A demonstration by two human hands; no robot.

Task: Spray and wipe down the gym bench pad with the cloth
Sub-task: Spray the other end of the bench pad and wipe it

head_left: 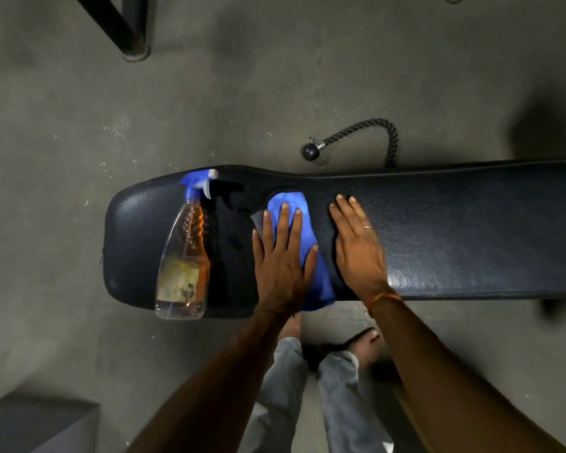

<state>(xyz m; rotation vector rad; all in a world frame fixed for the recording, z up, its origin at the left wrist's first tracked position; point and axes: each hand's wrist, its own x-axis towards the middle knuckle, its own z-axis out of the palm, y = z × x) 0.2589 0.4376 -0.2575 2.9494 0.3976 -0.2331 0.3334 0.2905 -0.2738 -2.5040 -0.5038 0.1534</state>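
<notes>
A person leans over a black bench pad [455,230] that runs left to right across a concrete floor. The left hand [283,256] lies flat, fingers straight and spread, pressing a blue cloth [317,282] onto the pad's middle. The right hand [356,246] rests open and flat on the bare pad just beside the cloth. A spray bottle [185,256] of orange liquid lies on its side at the pad's left end. This looks like the wiping step; next, the cloth likely needs sliding along the pad's unwiped length.
</notes>
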